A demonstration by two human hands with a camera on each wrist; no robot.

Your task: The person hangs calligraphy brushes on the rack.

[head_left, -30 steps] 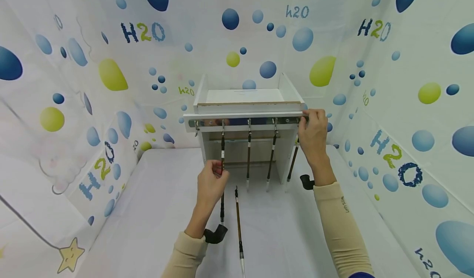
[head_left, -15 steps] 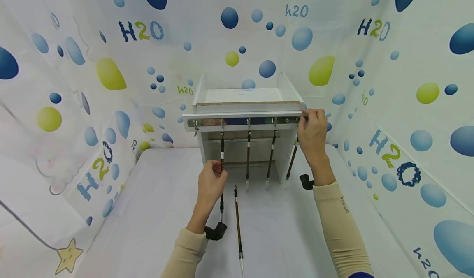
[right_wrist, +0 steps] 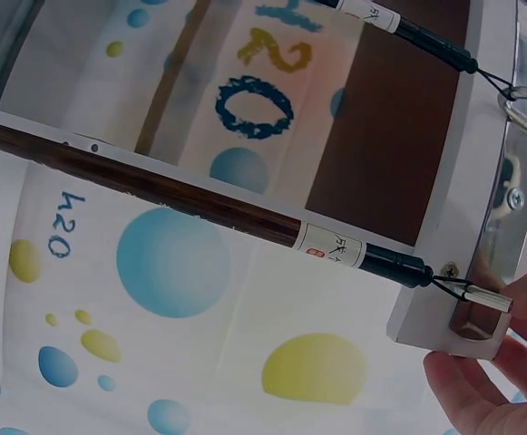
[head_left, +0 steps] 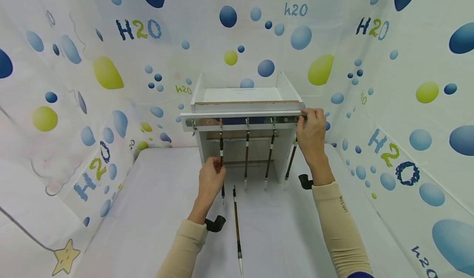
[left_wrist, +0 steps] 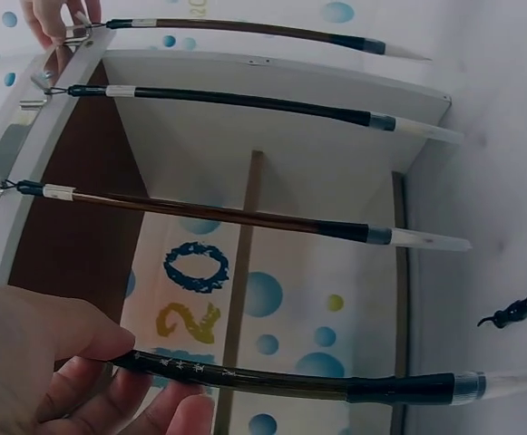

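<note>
My left hand (head_left: pixel 212 179) pinches a dark calligraphy brush (left_wrist: pixel 290 382) between thumb and fingers, tip pointing down. Its upper end reaches right below the second hook from the left; in the left wrist view the hand hides that end. My right hand (head_left: pixel 312 136) grips the right end of the white shelf's front board, where a shiny metal hook rail (head_left: pixel 237 121) is fixed. From the rail hang three more brushes by loops: a middle brush (head_left: pixel 246 158), one to its right (left_wrist: pixel 245 102), and one at the right end (right_wrist: pixel 200 204).
The white shelf unit (head_left: pixel 248 107) stands at the back of the white table (head_left: pixel 166 195). Another brush (head_left: pixel 237 220) lies on the table in front of it. The leftmost hook (head_left: pixel 194 128) bears no brush. Black camera mounts sit at both wrists. Patterned sheets surround the table.
My left hand has risen slightly, and the tip of its brush is higher than before. The right hand keeps its hold on the board's end. The view has shifted a little.
</note>
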